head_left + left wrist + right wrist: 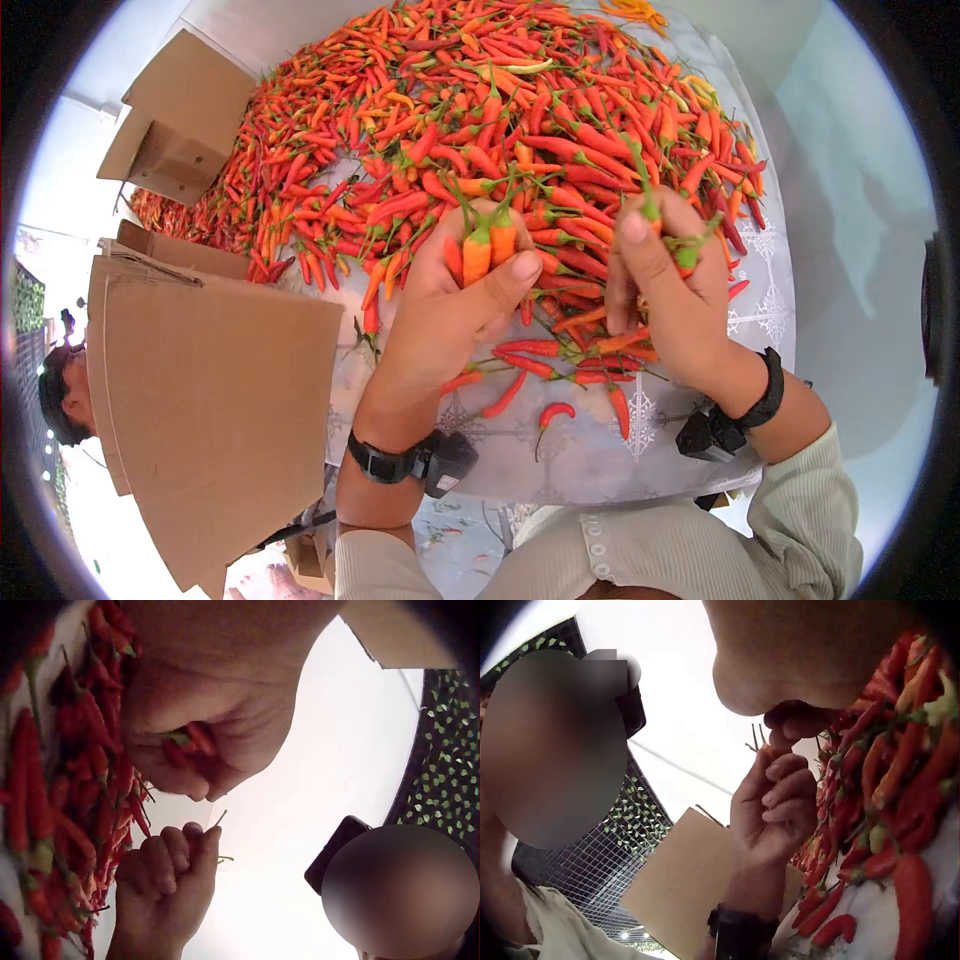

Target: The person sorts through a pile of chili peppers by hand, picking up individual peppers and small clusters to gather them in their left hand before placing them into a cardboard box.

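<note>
A large heap of red and orange chili peppers point(590, 150) covers the patterned tablecloth. My left hand point(440, 310) grips a few orange chilies point(477, 255) with their green stems upward, the thumb lying across them. Beside it on the right, my right hand point(675, 290) pinches chilies by thumb and curled fingers; green stems point(686, 255) stick out above, while the bodies are mostly hidden in the palm. In the left wrist view, red chili bodies point(196, 742) show inside the curled left fingers. Both hands are raised over the near side of the heap, apart from each other.
Open cardboard boxes point(220, 400) stand along the left side of the table, another box point(185, 115) behind. Several loose chilies point(555, 415) lie on the tablecloth point(520, 450) near the front edge. Another person point(70, 390) is partly visible beyond the boxes. A pale wall point(850, 200) is at right.
</note>
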A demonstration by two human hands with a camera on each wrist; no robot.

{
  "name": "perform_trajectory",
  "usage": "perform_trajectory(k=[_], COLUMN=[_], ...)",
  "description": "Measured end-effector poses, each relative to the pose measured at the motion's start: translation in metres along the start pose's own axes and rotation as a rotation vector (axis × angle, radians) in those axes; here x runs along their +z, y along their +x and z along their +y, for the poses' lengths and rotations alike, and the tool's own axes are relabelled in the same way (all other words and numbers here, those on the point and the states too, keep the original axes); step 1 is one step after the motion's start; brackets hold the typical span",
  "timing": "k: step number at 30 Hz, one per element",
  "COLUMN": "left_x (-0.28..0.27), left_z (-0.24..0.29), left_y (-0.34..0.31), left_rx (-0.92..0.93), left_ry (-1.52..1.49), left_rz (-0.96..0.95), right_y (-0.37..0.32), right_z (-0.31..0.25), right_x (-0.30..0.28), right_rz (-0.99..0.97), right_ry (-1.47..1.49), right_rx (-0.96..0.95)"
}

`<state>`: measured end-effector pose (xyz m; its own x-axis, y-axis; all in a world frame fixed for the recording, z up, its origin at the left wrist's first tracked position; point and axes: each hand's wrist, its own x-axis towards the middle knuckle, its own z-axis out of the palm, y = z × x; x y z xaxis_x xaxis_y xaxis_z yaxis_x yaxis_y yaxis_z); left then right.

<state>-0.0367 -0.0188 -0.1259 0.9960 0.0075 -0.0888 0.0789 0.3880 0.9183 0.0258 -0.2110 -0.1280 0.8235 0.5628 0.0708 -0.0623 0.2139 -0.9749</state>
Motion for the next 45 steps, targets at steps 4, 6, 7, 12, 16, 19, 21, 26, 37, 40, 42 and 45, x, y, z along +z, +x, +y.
perform_trajectory(k=[4, 6, 7, 12, 16, 19, 21, 26, 37, 40, 42, 45], left_x=[-0.001, -0.019, -0.024, -0.051, -0.076, -0.075, -0.068, -0.067, -0.045, -0.047, -0.046, -0.052], left_z=[-0.001, 0.008, 0.012, 0.022, 0.007, -0.001, 0.0, 0.008, 0.024, 0.023, 0.024, 0.024], left_y=[0.001, 0.003, 0.003, 0.008, 0.015, 0.017, 0.016, 0.008, -0.003, -0.002, -0.001, 0.001], left_rx=[0.128, 0.159, 0.194, 0.391, 0.357, 0.323, 0.347, 0.273, 0.092, 0.105, 0.11, 0.074], left_ry=[0.099, 0.033, 0.074, 0.253, 0.724, 1.146, 1.421, 1.303, -0.078, -0.148, -0.191, -0.22], left_rz=[0.3, 0.339, 0.425, 0.75, 0.694, 0.618, 0.656, 0.642, 0.19, 0.154, 0.135, 0.165], right_y=[0.009, 0.012, 0.013, 0.01, 0.009, 0.009, 0.01, 0.009, 0.009, 0.009, 0.009, 0.01], right_z=[0.009, 0.013, 0.016, 0.01, 0.025, 0.026, 0.026, 0.029, 0.034, 0.031, 0.03, 0.029], right_x=[0.009, 0.009, 0.006, 0.0, 0.002, 0.003, 0.003, 0.003, 0.003, 0.004, 0.004, 0.004], right_rz=[0.222, 0.274, 0.273, 0.072, -0.069, -0.073, -0.067, -0.053, -0.015, -0.018, -0.024, -0.023], right_ry=[-0.118, -0.182, -0.216, -0.399, -0.602, -0.571, -0.57, -0.516, -0.445, -0.444, -0.452, -0.466], right_rx=[-0.229, -0.286, -0.317, -0.029, -0.203, -0.209, -0.208, -0.196, -0.179, -0.174, -0.172, -0.172])
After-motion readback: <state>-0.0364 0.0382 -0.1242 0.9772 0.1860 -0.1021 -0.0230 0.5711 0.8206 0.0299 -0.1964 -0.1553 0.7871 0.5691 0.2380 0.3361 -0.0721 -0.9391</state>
